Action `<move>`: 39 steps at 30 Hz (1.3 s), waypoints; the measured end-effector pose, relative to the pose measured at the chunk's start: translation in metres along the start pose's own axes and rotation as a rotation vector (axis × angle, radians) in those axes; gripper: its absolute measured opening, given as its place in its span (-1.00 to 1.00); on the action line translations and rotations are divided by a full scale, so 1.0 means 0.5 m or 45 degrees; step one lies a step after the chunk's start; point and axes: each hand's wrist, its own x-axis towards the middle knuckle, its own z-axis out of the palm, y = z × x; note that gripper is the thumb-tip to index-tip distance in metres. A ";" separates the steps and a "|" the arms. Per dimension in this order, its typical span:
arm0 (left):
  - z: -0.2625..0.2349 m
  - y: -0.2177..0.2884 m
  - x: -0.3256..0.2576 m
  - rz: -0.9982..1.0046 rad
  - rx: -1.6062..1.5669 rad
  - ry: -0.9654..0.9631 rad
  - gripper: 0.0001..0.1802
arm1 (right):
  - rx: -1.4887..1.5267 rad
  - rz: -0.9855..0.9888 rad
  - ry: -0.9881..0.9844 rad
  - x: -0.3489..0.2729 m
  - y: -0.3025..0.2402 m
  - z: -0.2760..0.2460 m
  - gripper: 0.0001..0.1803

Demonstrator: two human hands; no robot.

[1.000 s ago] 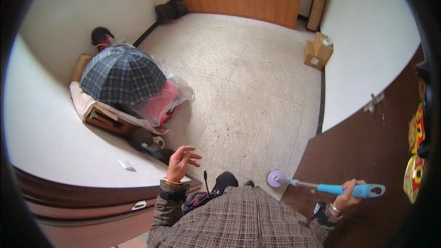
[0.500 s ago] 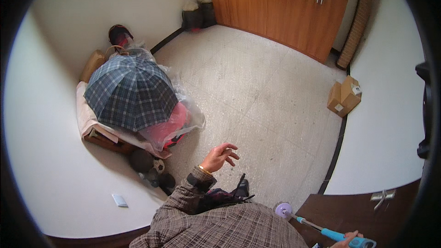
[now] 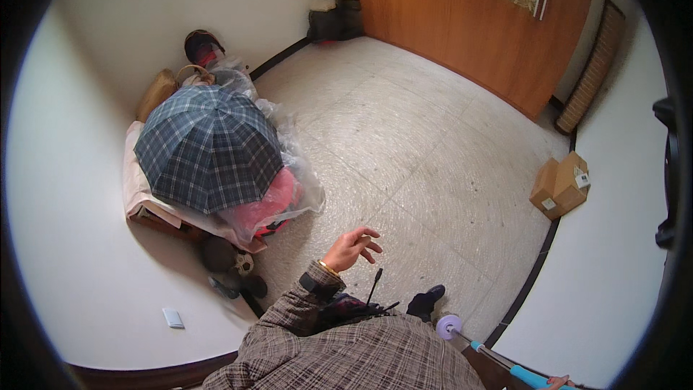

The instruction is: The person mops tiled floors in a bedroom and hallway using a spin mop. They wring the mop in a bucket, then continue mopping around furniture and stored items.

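My left hand [image 3: 351, 248] hangs in front of my body over the pale floor, fingers loosely spread and slightly bent, holding nothing. A gold-coloured band circles its wrist. At the lower right edge my right hand [image 3: 559, 382] is wrapped round the blue grip of a long-handled mop [image 3: 498, 358], mostly cut off by the picture's rim. The mop has a metal shaft and a round lavender disc [image 3: 448, 327], which lies close to my dark shoe [image 3: 426, 302]. Whether that disc touches the floor I cannot tell.
A plaid umbrella [image 3: 209, 148] stands opened over a covered pile at the left, with clear plastic [image 3: 307, 191] spilling out. Balls [image 3: 244, 265] and shoes lie below it. Cardboard boxes [image 3: 561, 186] and a rolled mat [image 3: 592, 65] line the right wall; a wooden wardrobe [image 3: 476, 25] stands at the back.
My foot has stepped forward and right. The view has turned a little left, and the dark door at lower right has mostly left it. Both hands keep their pose.
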 end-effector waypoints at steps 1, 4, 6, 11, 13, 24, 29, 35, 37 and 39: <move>0.008 -0.002 0.014 0.022 -0.016 0.030 -0.75 | -0.167 -0.099 -0.031 0.017 0.017 0.022 -0.70; 0.046 -0.001 0.063 0.043 -0.054 0.107 -0.75 | -0.655 -0.420 -0.113 0.095 0.068 0.090 -0.69; 0.079 0.009 0.098 0.059 -0.065 0.160 -0.75 | -0.247 -0.229 -0.113 0.138 0.109 0.156 -0.71; 0.169 0.044 0.197 0.108 -0.056 0.143 -0.76 | 0.332 -0.048 -0.160 0.254 0.189 0.294 -0.75; 0.200 0.053 0.224 0.133 -0.035 0.159 -0.76 | 0.325 -0.068 -0.103 0.284 0.205 0.333 -0.76; 0.269 0.090 0.374 0.056 0.023 0.094 -0.76 | -0.038 0.169 -0.278 0.349 0.489 0.435 -0.77; 0.289 0.131 0.473 0.055 0.074 -0.054 -0.75 | -0.049 0.258 -0.540 0.263 0.582 0.429 -0.78; 0.323 0.147 0.571 0.001 0.157 -0.221 -0.75 | -0.323 0.531 -0.414 0.209 0.572 0.362 -0.64; 0.330 0.144 0.603 -0.049 0.166 -0.283 -0.75 | -0.474 0.564 -0.340 0.203 0.545 0.336 -0.59; 0.341 0.138 0.636 -0.099 0.211 -0.334 -0.75 | -0.627 0.555 -0.302 0.201 0.508 0.300 -0.53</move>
